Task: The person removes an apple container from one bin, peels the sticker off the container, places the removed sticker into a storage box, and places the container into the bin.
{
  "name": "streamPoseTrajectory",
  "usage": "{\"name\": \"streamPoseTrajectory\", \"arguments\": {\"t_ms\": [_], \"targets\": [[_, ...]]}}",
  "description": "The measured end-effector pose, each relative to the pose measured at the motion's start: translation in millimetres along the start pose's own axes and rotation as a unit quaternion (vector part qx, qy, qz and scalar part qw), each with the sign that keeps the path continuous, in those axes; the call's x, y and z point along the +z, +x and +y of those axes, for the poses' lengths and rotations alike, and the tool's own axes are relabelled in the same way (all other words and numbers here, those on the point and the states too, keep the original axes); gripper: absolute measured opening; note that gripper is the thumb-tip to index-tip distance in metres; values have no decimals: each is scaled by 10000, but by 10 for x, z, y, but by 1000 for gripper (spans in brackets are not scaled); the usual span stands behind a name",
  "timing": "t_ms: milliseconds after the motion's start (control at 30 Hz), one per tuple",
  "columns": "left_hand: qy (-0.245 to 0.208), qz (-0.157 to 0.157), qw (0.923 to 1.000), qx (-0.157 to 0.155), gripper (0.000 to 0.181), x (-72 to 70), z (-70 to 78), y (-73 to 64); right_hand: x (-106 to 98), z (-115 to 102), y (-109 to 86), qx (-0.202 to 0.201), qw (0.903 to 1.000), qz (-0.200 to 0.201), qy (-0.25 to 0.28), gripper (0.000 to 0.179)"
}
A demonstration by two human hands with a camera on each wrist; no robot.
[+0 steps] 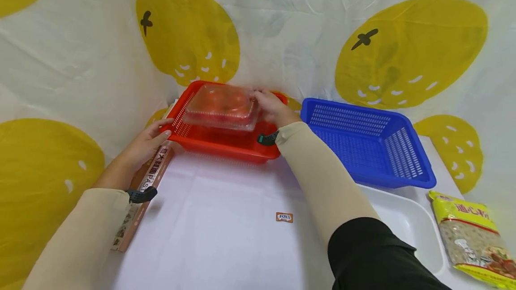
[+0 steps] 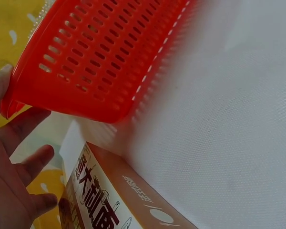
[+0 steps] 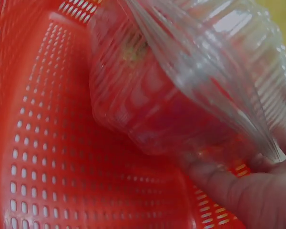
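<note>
My right hand [image 1: 272, 107] grips one end of a clear plastic clamshell box [image 1: 221, 106] with red round fruit inside. The box is held tilted over the red basket [image 1: 217, 146], and in the right wrist view its bottom [image 3: 143, 105] is above the basket's slotted floor [image 3: 62, 143]. My left hand [image 1: 141, 147] pinches the basket's left rim, thumb on top; the left wrist view shows the other fingers [image 2: 38, 164] spread below the rim. A long pasta box [image 1: 141, 191] lies beneath that hand, next to the basket's left end.
A blue basket [image 1: 350, 151] stands to the right, with a white tray [image 1: 407, 218] in front of it. A bag of macaroni [image 1: 469, 236] lies at the far right. One small orange packet [image 1: 284, 217] is on the white tabletop [image 1: 217, 232]. A patterned cloth hangs behind.
</note>
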State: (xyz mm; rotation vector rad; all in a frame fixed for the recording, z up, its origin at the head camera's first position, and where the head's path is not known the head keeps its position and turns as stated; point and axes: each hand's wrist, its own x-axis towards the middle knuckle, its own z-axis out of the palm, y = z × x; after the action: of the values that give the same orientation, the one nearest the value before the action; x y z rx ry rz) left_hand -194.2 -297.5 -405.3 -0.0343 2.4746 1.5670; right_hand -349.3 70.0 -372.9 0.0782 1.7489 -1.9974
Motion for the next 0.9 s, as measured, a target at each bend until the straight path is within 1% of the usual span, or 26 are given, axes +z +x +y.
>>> {"name": "streamPoseTrajectory", "arguments": {"t_ms": [100,200,333,467,533,633,767,833,900], "targets": [[26,11,10000,-5,61,-17,7,5,24,40,17,72,9998,-24,-164,49],[42,0,9999,-108,61,-19,20,13,63,75,23,120,9998,39,-149,59],[56,-79,9999,-95,62,-10,51,14,99,111,31,101,9999,132,2,64],[95,-148,9998,-85,63,-17,70,3,100,120,30,229,9996,171,-80,64],[161,-135,9997,-117,63,-30,68,-8,92,109,33,326,9990,119,-284,64],[222,-105,9997,-40,62,-50,56,-20,76,78,36,462,9959,-4,-784,68],[214,-100,9997,73,62,-50,55,-12,50,27,9,565,9869,-16,-1508,72],[211,-137,9996,90,62,-42,57,-4,38,8,-17,602,9828,26,-1747,72],[233,-152,9996,81,62,-32,66,-2,30,0,-39,650,9803,64,-1865,72]]}}
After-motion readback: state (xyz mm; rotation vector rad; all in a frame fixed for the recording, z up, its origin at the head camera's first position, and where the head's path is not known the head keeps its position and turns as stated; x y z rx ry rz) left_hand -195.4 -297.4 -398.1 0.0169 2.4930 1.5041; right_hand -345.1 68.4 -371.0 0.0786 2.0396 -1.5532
